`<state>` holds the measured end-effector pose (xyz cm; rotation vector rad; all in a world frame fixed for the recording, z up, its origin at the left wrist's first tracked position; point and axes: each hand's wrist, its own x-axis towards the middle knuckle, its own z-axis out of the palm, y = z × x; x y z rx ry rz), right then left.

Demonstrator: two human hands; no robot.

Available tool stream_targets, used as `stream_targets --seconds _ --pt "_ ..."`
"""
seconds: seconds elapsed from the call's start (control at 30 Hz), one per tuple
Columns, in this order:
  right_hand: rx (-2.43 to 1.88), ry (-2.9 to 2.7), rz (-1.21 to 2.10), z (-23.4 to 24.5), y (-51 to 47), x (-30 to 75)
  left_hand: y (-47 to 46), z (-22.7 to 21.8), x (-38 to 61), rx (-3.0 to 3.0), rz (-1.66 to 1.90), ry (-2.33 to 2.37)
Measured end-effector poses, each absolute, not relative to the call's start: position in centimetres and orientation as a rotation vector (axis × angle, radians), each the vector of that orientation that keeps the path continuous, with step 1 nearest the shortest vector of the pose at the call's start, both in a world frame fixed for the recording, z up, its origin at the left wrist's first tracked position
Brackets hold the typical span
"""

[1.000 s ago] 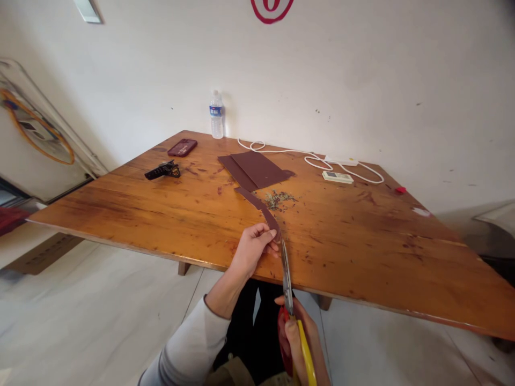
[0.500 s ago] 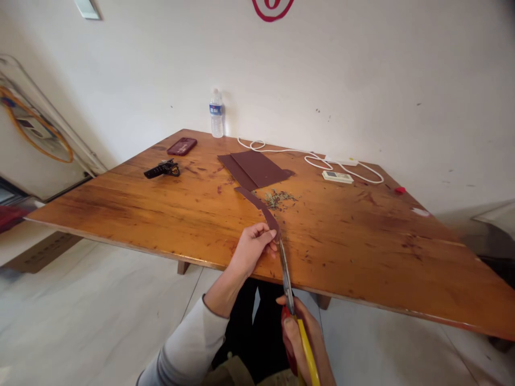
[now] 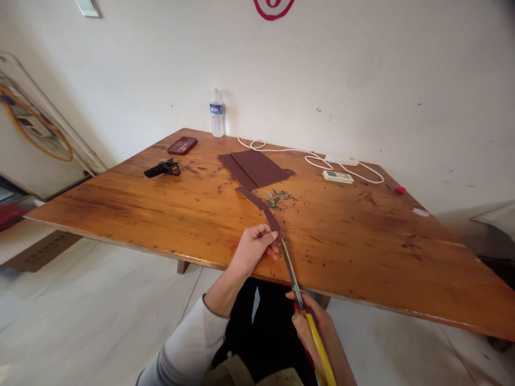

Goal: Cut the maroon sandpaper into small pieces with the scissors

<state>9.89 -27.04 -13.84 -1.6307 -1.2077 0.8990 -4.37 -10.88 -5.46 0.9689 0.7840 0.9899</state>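
Note:
My left hand [image 3: 253,248] pinches the near end of a long, curved dark brown strip [image 3: 259,206] that runs away across the wooden table [image 3: 362,236]. My right hand [image 3: 317,329] grips scissors [image 3: 300,297] with red and yellow handles near the table's front edge. Their blade tips reach the strip's end just beside my left fingers. A small pile of fine cut bits [image 3: 279,198] lies past the strip. More dark brown sheets [image 3: 257,169] are stacked flat further back.
At the table's back stand a water bottle [image 3: 216,113], a dark red phone [image 3: 182,145], a black tool [image 3: 162,169], a white cable [image 3: 314,158] and a small white remote [image 3: 338,176]. A red cap [image 3: 399,189] lies far right. White floor surrounds the table.
My right hand and the scissors' handles have swung to the right, so the blades now slant toward the strip. The left hand has hardly moved.

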Motion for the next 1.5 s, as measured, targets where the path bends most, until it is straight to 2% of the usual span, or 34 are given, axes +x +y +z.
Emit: stream_targets --seconds 0.57,0.87,1.5 --pt "-1.736 -1.454 0.843 -12.2 -26.3 12.7 -11.0 -5.2 -4.5 0.974 0.942 0.778" --pt "-1.699 -1.438 0.935 -12.3 -26.4 13.0 -11.1 -5.1 -4.6 0.984 0.94 0.781" --pt "-1.699 -1.383 0.857 -12.0 -26.2 12.9 -11.1 -5.3 -4.6 1.0 0.946 0.777"
